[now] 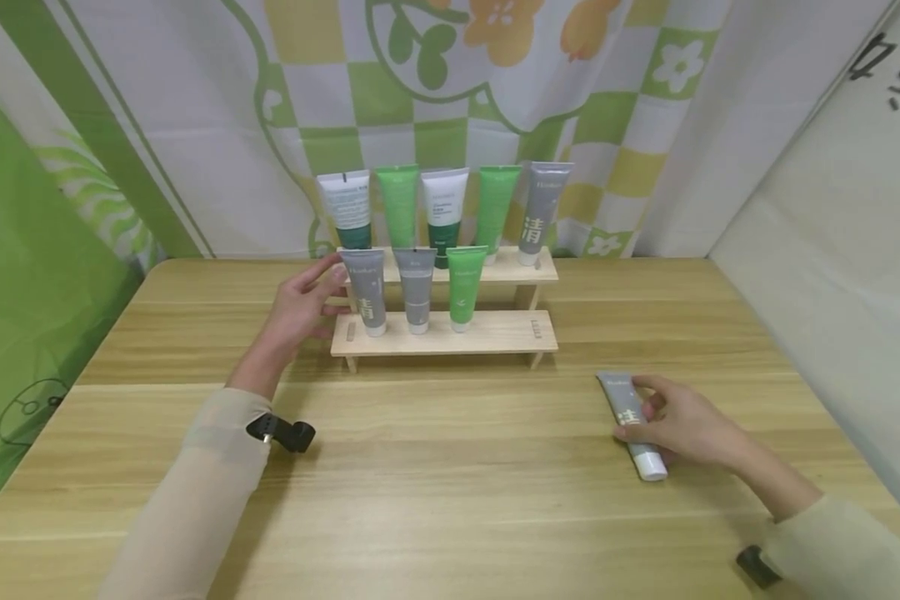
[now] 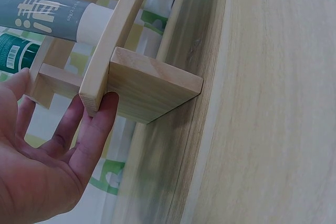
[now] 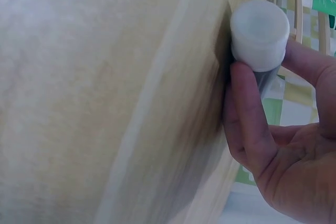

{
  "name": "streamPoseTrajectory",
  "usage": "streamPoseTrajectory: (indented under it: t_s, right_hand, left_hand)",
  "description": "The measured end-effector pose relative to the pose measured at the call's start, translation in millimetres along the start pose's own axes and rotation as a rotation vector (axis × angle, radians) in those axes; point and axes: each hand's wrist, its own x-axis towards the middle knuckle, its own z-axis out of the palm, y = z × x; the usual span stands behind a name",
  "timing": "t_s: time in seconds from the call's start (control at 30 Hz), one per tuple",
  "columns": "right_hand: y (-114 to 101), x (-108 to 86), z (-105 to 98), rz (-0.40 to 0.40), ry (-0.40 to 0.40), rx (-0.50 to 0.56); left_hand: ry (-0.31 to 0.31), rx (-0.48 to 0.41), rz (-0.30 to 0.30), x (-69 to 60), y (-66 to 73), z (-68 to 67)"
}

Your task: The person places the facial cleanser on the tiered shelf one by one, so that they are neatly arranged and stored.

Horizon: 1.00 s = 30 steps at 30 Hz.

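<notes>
My right hand [image 1: 690,421] holds a grey squeeze tube [image 1: 622,402] with a white cap [image 3: 260,35], low over the right side of the table. Thumb and fingers lie on opposite sides of the tube, its cap toward me. At the left end of a two-step wooden stand [image 1: 450,340], my left hand [image 1: 297,312] touches the wood. In the left wrist view, its fingertips [image 2: 107,106] meet the lower shelf's end, while the thumb is by the upper shelf. A grey tube [image 1: 365,287] stands cap-down close to that hand.
On the lower step also stand a smaller grey tube [image 1: 417,287] and a green tube [image 1: 466,283]. The upper step bears several tubes, among them a white-and-green one [image 1: 445,208] and a grey one [image 1: 543,204]. A patterned curtain [image 1: 495,108] hangs behind the wooden table [image 1: 450,483].
</notes>
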Motion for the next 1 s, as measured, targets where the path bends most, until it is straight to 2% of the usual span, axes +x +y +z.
streamPoseTrajectory:
  t_s: [0.2, 0.5, 0.7, 1.0]
  right_hand:
    - [0.1, 2.3, -3.8, 0.012, -0.063, 0.053]
    - [-1.6, 2.2, -2.7, 0.022, -0.091, 0.103]
    - [-5.0, 3.0, -1.5, -0.018, -0.062, 0.09]
    - [-22.6, 6.1, -6.5, -0.145, 0.045, 0.033]
  left_hand:
    - [0.001, 0.001, 0.005, 0.9, 0.9, 0.8]
    - [-0.004, 0.003, 0.007, 1.7, -0.5, 0.9]
    - [0.0, -0.002, 0.011, 2.2, 0.1, 1.2]
    - [0.003, -0.003, 0.004, 0.7, 0.7, 0.4]
